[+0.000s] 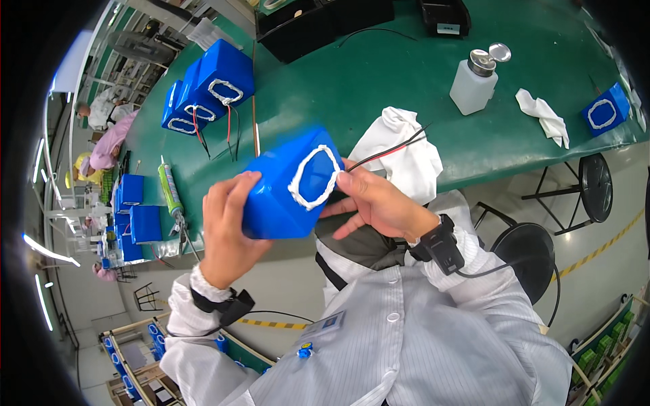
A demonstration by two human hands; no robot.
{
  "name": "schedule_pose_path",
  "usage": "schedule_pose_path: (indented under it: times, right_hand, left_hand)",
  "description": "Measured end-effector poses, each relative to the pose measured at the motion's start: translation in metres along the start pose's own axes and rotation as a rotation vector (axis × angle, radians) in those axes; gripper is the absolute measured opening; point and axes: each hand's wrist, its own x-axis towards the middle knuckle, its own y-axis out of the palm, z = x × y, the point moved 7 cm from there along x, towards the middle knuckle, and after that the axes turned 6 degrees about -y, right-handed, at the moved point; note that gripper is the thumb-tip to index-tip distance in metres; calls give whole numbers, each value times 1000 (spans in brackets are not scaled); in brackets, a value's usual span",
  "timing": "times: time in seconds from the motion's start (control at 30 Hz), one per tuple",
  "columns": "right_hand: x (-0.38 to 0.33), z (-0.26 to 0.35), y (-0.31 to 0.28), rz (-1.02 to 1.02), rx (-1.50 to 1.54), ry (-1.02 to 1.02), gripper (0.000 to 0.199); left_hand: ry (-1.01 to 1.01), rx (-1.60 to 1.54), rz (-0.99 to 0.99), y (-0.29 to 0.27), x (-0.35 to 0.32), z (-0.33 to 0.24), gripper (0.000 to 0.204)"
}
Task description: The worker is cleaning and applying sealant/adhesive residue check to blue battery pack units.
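Observation:
A blue-wrapped battery pack (281,186) is held up tilted in front of me, over the table's near edge. My left hand (230,223) grips it from the left, with fingers over its top and side. A ring of white sealant paste (295,185) outlines an oval on the face turned right. At that face's edge, my right hand (372,199) has thumb and forefinger closed around black and red wires (389,150); its other fingers are stretched out below. A crumpled white cloth (413,162) lies just beyond the right hand.
On the green table (305,88) stand more blue packs (227,71) with sealant rings, a green sealant tube (169,189), a white pump bottle (472,88), black bins (294,30) and a white wipe (543,115). Black stools (525,257) stand at the right. People work far left.

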Motion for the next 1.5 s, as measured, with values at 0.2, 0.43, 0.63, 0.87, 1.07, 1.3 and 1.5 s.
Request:
schedule_pose_path:
  times: [0.2,0.43,0.63,0.87,1.07,1.3,1.5]
  right_hand:
    - [-36,-4,-13,-50,-119,11,94]
    - [-74,51,-38,-512,-1094,-639,43]
    - [-57,78,-11,-298,-1156,-922,15]
    - [-16,80,13,-187,-1082,-1008,9]
    - [-5,84,21,-122,-1277,-1004,10]
    - [-6,85,40,-71,-1519,-938,13]
    - [-3,89,48,-97,-1632,-805,14]
  left_hand:
    - [-113,-74,321,0,35,-5,94]
    - [-282,-170,470,17,45,16,108]
    - [-249,-127,699,28,57,19,118]
    - [-32,-134,464,31,60,-10,132]
    - [-39,-85,318,38,60,-15,120]
    - [-33,-78,285,37,60,-17,115]
    - [-24,-75,283,37,62,-17,114]
